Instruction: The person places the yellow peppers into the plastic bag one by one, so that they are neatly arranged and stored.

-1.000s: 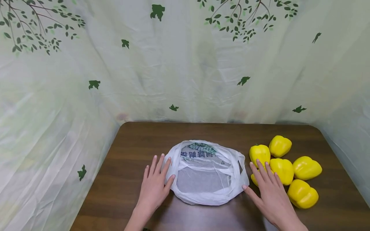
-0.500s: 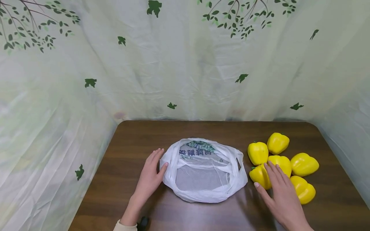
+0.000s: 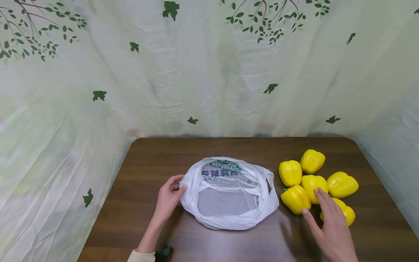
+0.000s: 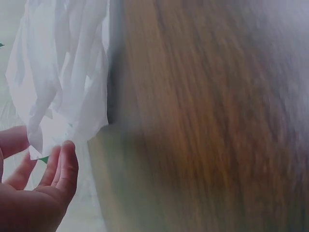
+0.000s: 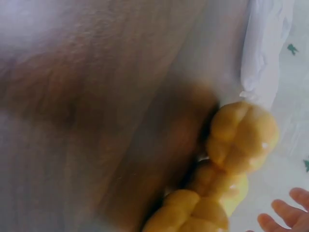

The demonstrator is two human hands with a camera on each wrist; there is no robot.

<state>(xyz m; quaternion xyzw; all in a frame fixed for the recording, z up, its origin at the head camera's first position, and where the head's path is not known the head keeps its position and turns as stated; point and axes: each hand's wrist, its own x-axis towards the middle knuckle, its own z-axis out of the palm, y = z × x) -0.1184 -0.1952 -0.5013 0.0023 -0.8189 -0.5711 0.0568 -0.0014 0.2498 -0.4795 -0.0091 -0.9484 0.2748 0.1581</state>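
A white plastic bag (image 3: 229, 222) stands on the table with its mouth spread wide, green and dark print showing inside. At its left edge, my left hand (image 3: 168, 198) has its fingers curled, the thumb against the rim. In the left wrist view, a corner of the bag (image 4: 63, 72) lies between the thumb and fingers of that hand (image 4: 36, 203). To the right sit several yellow bell peppers (image 3: 296, 199). My right hand (image 3: 334, 227) hovers over the front ones, fingers extended, partly covering one pepper (image 3: 347, 214). Only its fingertips (image 5: 285, 212) appear in the right wrist view, beside the peppers (image 5: 244, 137).
The brown wooden table (image 3: 154, 153) has rounded far corners. Pale curtains (image 3: 209, 72) with leaf prints hang behind it and along both sides. A small black object (image 3: 164, 252) is by my left wrist at the sleeve.
My left hand has gone from spread fingers beside the bag to curled fingers at its left rim. My right hand has shifted right and nearer, uncovering the front left pepper.
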